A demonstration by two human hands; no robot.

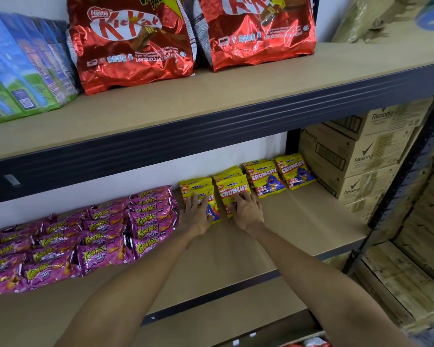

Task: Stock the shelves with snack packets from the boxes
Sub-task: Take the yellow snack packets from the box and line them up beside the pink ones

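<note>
The left Crunchy packet (pixel 214 209) and the right Crunchy packet (pixel 232 192) are sitting at the front of a row on the lower shelf (pixel 298 221). Their long axes are running roughly from 6 to 12 o'clock, and each is leaning on a like packet behind it. The left hand (pixel 194 214) is lying over the first. The right hand (pixel 247 212) is covering the lower half of the second, which is extending toward 12 o'clock from its fingers. Both hands are resting flat, fingers fairly straight, pressing rather than clasping. Each hand is equally near its own packet. The yellow foil is looking glossy and probably slippery. More yellow packets (pixel 268 180) are standing at 2 o'clock, purple Corntoz packets (pixel 145 219) just beside at 9 o'clock, and Rexona cartons (pixel 361 156) at 3 o'clock.
</note>
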